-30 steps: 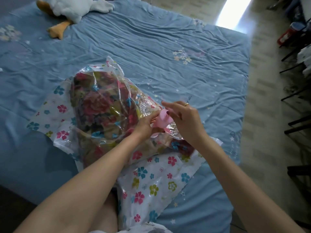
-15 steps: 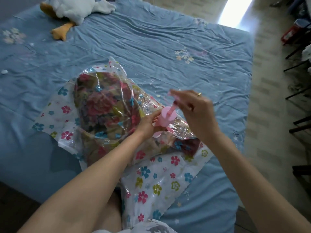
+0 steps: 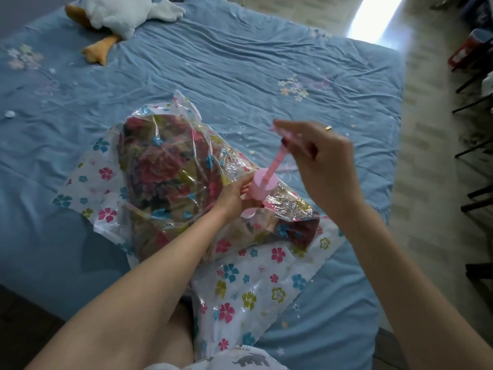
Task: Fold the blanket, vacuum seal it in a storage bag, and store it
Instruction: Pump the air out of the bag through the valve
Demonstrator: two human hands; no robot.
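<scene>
A folded floral blanket (image 3: 170,172) lies inside a clear storage bag (image 3: 248,287) printed with coloured flowers, on the blue bed (image 3: 240,62). A pink hand pump (image 3: 262,186) stands on the bag's valve, its rod drawn upward. My left hand (image 3: 234,194) grips the pump's cylinder. My right hand (image 3: 317,158) holds the rod's handle up above the cylinder, slightly blurred.
A white plush duck (image 3: 117,14) with orange feet lies at the bed's far left corner. Tiled floor runs along the bed's right side, with dark chair legs (image 3: 474,108) and a red item (image 3: 464,52) at the far right.
My right hand has risen from the pump's top, drawing the pink rod out of the cylinder. My left hand has stayed on the cylinder.
</scene>
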